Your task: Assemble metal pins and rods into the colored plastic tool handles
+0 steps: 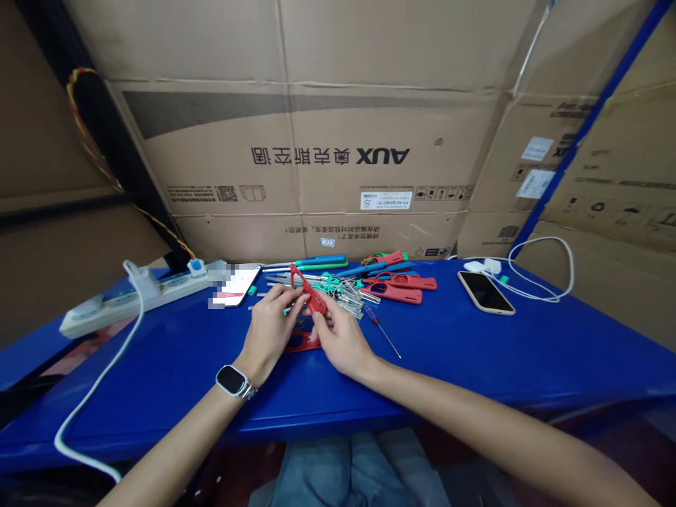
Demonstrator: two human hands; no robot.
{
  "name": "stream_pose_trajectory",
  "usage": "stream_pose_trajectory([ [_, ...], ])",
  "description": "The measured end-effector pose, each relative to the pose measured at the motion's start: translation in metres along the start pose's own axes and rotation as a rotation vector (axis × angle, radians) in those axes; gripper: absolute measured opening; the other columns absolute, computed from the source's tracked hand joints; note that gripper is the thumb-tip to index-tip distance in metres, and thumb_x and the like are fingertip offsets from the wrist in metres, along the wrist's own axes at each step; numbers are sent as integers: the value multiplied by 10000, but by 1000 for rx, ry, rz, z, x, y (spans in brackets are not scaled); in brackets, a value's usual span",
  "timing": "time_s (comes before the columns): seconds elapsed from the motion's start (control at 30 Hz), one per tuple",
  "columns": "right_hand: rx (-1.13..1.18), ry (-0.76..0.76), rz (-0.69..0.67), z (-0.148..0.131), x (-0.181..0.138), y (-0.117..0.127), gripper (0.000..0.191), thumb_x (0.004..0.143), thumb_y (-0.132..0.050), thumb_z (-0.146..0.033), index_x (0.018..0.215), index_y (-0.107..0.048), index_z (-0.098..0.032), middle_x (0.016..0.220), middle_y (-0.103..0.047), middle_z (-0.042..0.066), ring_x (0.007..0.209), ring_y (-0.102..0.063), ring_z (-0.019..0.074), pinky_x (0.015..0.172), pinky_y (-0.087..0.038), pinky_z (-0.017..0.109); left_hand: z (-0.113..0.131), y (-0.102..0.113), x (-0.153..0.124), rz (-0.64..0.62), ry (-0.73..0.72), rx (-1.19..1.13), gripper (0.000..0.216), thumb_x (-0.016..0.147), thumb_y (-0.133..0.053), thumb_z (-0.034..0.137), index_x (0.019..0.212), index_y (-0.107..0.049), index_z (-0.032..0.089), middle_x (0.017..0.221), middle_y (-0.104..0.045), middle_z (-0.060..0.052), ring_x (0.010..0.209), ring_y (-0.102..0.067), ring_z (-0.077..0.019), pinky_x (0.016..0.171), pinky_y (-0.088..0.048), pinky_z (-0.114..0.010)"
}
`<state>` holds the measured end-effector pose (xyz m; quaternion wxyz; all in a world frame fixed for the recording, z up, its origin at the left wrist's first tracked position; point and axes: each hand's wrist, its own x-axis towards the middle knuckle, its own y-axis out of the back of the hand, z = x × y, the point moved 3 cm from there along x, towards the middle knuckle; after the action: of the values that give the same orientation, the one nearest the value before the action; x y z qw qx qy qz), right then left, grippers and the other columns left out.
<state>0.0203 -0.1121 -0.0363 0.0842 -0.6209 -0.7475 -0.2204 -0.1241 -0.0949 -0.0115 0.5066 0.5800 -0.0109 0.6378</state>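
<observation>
Between both hands a red plastic casing half (315,301), shaped like that of a long-necked lighter, is held tilted above the table. My right hand (343,341) grips its lower end between thumb and fingers. The fingers of my left hand (269,324) are pinched together against its middle; whether they also hold a small part is hidden. Below the hands, a second red casing half (300,343) lies on the table, partly covered by my right hand. Just beyond is a pile of small metal and green parts (346,292).
More red lighter casings (401,292) and blue lighter pieces (377,268) lie at the back. A screwdriver (381,329) is right of my hands. Phones rest left (237,285) and right (486,292). A power strip (110,310) with a white cable (100,391) runs along the left. Cardboard (327,113) walls the back.
</observation>
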Motion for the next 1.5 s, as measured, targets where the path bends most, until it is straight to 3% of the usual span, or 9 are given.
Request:
stream_pose_trajectory([
  [0.23, 26, -21, 25, -3, 2, -14, 512, 976, -423, -258, 1486, -393, -233, 695, -642, -19, 621, -674, 147, 609, -530, 253, -3, 3, 10, 28, 108, -54, 342, 953, -534, 444, 898, -751, 186, 879, -741, -67, 751, -692, -208, 708, -539, -336],
  [0.57, 77, 23, 30, -3, 5, -3, 426, 972, -422, -245, 1390, -503, -256, 1015, -719, 40, 605, -666, 120, 595, -535, 255, -18, 0, 18, -72, 457, -644, 413, 707, -784, 534, 837, -735, 146, 831, -765, -78, 701, -708, -208, 720, -589, -341],
  [0.7, 125, -16, 37, 3, 12, 3, 348, 942, -464, -255, 1266, -587, -233, 1074, -723, 49, 561, -638, 98, 583, -520, 248, -22, 1, 20, -134, 463, -676, 447, 679, -789, 564, 818, -711, 146, 828, -752, -75, 702, -683, -195, 694, -568, -309],
  [0.87, 157, -69, 138, 11, 26, 38, 240, 899, -449, -234, 1069, -613, -194, 902, -749, 29, 527, -611, 113, 565, -476, 251, -18, -3, 13, -177, 314, -556, 331, 812, -693, 491, 868, -680, 165, 807, -716, -44, 728, -660, -174, 688, -529, -281],
  [1.03, -194, -87, 100, 19, 33, 78, 162, 870, -464, -205, 873, -626, -190, 742, -696, 14, 657, -614, 172, 627, -440, 280, -8, -12, 13, -305, 161, -489, 206, 884, -628, 377, 902, -678, 178, 856, -717, -34, 789, -668, -170, 728, -527, -283],
  [1.17, -567, -5, -46, 21, 25, 72, 187, 892, -493, -218, 842, -671, -196, 816, -695, 43, 817, -601, 216, 774, -433, 352, -2, -16, 23, -265, 150, -570, 185, 876, -639, 346, 929, -670, 171, 908, -721, -45, 832, -675, -169, 788, -543, -299],
  [1.27, -730, 71, 12, 18, 24, 66, 166, 827, -608, -221, 972, -686, -204, 981, -682, 79, 982, -564, 266, 873, -408, 425, -1, -22, 32, -276, 176, -622, 210, 864, -648, 348, 957, -683, 164, 927, -734, -61, 834, -680, -176, 788, -544, -309],
  [1.37, -518, 108, 90, 17, 35, 75, 225, 822, -605, -223, 1038, -659, -195, 955, -674, 66, 905, -593, 217, 813, -454, 364, 0, -36, 46, -306, 203, -669, 216, 830, -675, 358, 903, -705, 157, 860, -744, -62, 772, -672, -175, 724, -533, -295],
  [1.5, -96, 70, 54, 23, 60, 93, 225, 811, -648, -338, 971, -646, -180, 829, -707, 38, 749, -645, 172, 711, -501, 308, 6, -62, 70, -303, 225, -734, 264, 789, -701, 404, 815, -724, 142, 788, -730, -57, 708, -630, -160, 675, -489, -278],
])
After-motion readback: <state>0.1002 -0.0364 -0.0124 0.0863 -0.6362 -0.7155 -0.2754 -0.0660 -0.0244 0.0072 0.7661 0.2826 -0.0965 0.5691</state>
